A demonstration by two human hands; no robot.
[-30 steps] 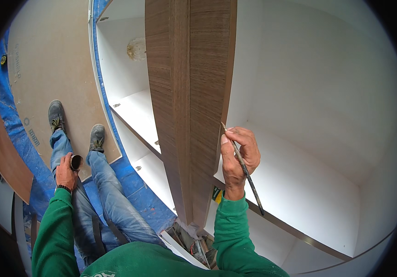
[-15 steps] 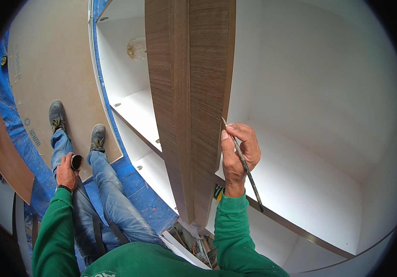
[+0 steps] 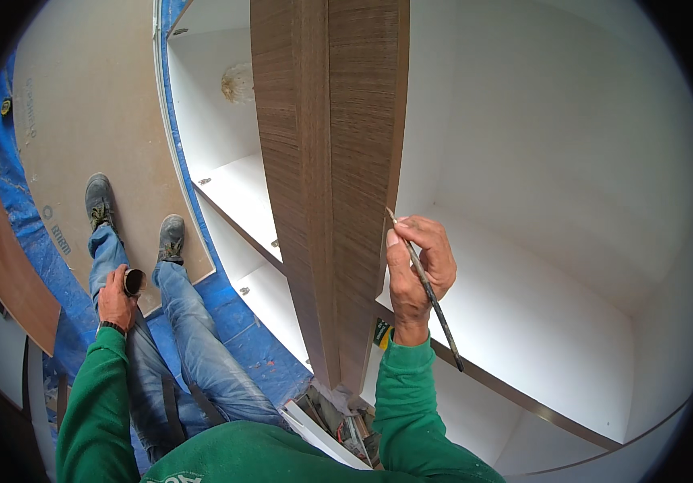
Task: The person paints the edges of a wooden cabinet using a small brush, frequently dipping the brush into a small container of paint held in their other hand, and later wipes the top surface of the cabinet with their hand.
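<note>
My right hand (image 3: 425, 262) pinches a thin, dark-handled paintbrush (image 3: 435, 310) between thumb and fingers. The brush tip meets the edge of a brown wood-grain panel (image 3: 362, 145), and the handle slants down to the right. Low on the left, my left hand (image 3: 116, 302) is wrapped round a small dark cup (image 3: 134, 282), held near my leg with its mouth facing up. What the cup contains is too dark to make out.
White cabinet compartments (image 3: 539, 314) lie right of the panel, with more white shelves (image 3: 237, 189) to its left. A tan board (image 3: 93, 121) rests over blue sheeting (image 3: 237, 322) under my shoes. A crate of tools (image 3: 350, 431) stands by my waist.
The brush and my right hand have barely shifted. The left hand keeps the cup in the same place.
</note>
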